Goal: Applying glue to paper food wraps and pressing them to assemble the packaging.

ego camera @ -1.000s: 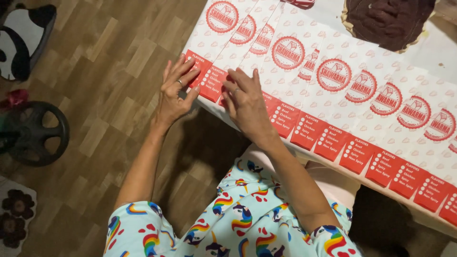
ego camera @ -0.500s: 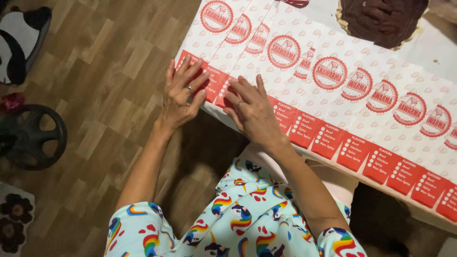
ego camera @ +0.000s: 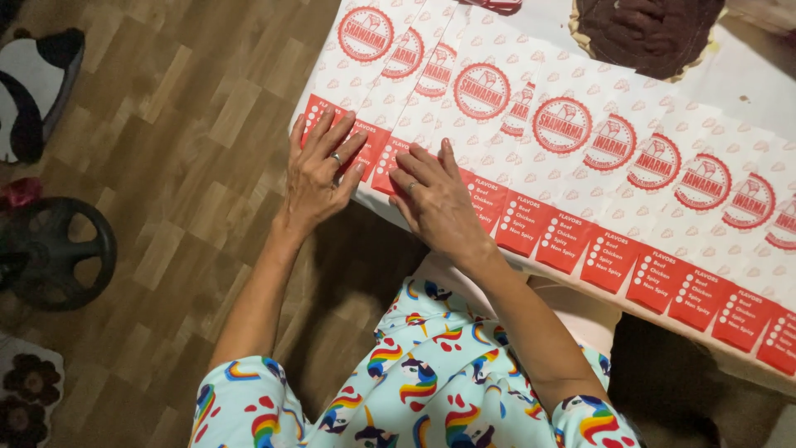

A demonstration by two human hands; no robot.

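Observation:
Several white paper bags [ego camera: 531, 116] with round red emblems and red printed strips lie overlapped in a row along a table edge. My left hand [ego camera: 319, 170], a ring on one finger, rests flat with fingers spread on the red end of the leftmost bag [ego camera: 356, 50]. My right hand [ego camera: 433, 199] lies flat beside it on the neighbouring bag's red strip. Neither hand grips anything. My knees in light blue unicorn-print trousers [ego camera: 414, 390] are below the table edge.
A dark brown round thing on pale paper [ego camera: 647, 29] sits at the table's far side. On the wooden floor [ego camera: 191, 124] to the left are a black round weight plate [ego camera: 54, 253], a black-and-white soft object [ego camera: 33, 91] and a flower-patterned mat [ego camera: 25, 394].
Both hands have slid slightly along the bags' near ends, staying flat; the left fingers have spread a little more. The bags stay in place.

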